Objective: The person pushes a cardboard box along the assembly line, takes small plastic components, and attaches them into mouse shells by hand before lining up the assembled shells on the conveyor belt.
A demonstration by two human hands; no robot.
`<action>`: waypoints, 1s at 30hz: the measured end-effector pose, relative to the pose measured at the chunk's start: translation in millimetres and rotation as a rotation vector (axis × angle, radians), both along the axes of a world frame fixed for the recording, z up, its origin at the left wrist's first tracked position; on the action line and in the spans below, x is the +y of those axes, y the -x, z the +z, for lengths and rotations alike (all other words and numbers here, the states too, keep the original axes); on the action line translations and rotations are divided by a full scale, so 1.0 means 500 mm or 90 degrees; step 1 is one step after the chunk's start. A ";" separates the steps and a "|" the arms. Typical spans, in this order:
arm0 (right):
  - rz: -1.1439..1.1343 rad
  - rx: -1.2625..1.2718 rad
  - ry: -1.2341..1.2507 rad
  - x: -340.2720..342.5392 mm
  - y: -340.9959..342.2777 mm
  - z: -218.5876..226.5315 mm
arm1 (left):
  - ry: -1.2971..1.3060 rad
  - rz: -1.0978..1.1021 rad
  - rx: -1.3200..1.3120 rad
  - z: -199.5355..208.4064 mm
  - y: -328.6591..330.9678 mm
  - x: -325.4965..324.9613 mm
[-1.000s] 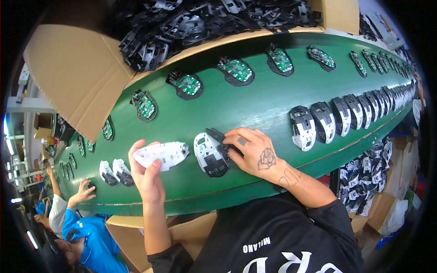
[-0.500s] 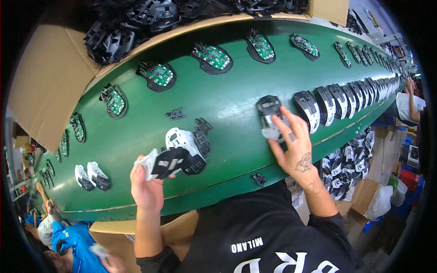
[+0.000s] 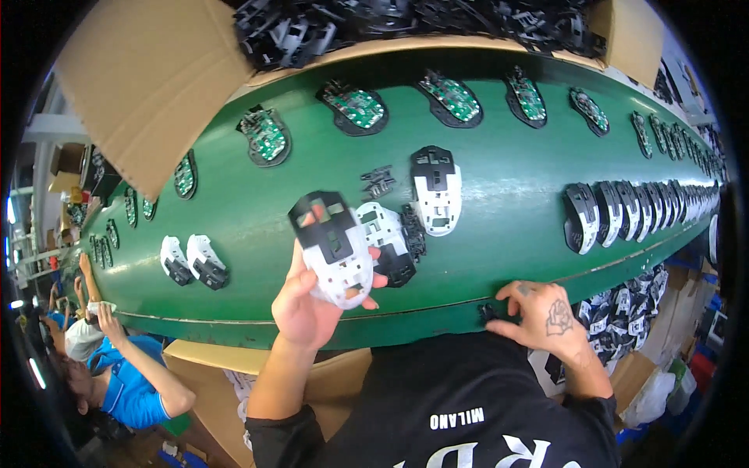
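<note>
My left hand [image 3: 303,312] holds up a black-and-white computer mouse shell [image 3: 337,253], its inner side with cut-outs facing me. At the near edge of the green work surface, my right hand [image 3: 546,318] has thumb and forefinger closed around a small black plastic part [image 3: 488,313]. Beyond the held shell, a second mouse shell [image 3: 437,195] lies with its black end pointing away. Another shell [image 3: 386,234] rests partly behind my left hand, with black plastic pieces [image 3: 414,232] against its right side. A further small black clip-like part [image 3: 378,183] lies just above it.
Mouse bases with green circuit boards [image 3: 360,111] line the far side. A row of mouse shells [image 3: 581,218] runs off to the right, and two shells [image 3: 207,263] stand at left. Cardboard boxes hold black parts [image 3: 289,35]. A co-worker in blue [image 3: 140,382] sits at left.
My right hand has released its shell onto the green surface and come back to the small black part at the near edge. My left hand has turned its shell more upright.
</note>
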State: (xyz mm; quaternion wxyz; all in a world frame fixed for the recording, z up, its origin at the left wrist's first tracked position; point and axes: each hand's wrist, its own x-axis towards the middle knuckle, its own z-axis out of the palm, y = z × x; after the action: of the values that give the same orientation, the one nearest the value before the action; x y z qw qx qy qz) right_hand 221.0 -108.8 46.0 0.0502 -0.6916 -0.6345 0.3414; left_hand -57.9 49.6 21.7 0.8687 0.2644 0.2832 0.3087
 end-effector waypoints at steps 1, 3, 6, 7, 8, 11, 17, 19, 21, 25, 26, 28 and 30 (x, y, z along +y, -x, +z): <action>-0.029 0.017 -0.022 -0.013 0.005 -0.024 | 0.016 -0.001 0.011 -0.001 0.000 -0.006; -0.059 0.065 -0.066 -0.014 0.013 -0.027 | -0.016 0.030 0.011 0.016 -0.008 -0.015; -0.088 0.131 -0.113 -0.001 0.007 -0.039 | -0.073 0.049 0.052 0.015 -0.007 -0.009; -0.095 0.126 -0.110 -0.001 0.011 -0.041 | -0.089 0.050 0.094 0.012 -0.003 -0.013; -0.123 0.205 -0.146 -0.001 0.015 -0.043 | -0.108 0.052 0.136 0.010 0.002 -0.020; -0.194 0.386 -0.205 0.030 0.042 -0.042 | -0.090 0.011 0.078 0.001 0.004 -0.014; -0.237 0.693 -0.320 0.072 0.136 -0.014 | -0.109 0.160 0.086 0.057 -0.114 -0.047; -0.295 0.723 -0.360 0.082 0.152 -0.023 | -0.088 0.159 0.054 0.061 -0.139 -0.063; -0.375 0.757 -0.406 0.086 0.146 -0.025 | -0.012 0.123 -0.010 0.069 -0.135 -0.076; -0.332 0.727 -0.393 0.099 0.112 0.002 | -0.027 0.056 0.001 0.043 -0.126 -0.078; -0.334 0.723 -0.396 0.097 0.106 0.008 | -0.027 0.053 -0.003 0.042 -0.127 -0.079; -0.309 0.669 -0.376 0.098 0.093 0.022 | -0.076 0.048 -0.027 0.042 -0.126 -0.078; -0.186 0.531 -0.437 0.096 0.065 0.044 | -0.107 0.035 0.040 0.052 -0.126 -0.075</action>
State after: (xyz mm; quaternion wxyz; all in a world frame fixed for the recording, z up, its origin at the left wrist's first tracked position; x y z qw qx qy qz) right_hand 188.5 -60.8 68.1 0.5665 -0.5225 -0.5330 0.3493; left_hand 5.3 12.3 47.7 0.8253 0.3381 0.2909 0.3465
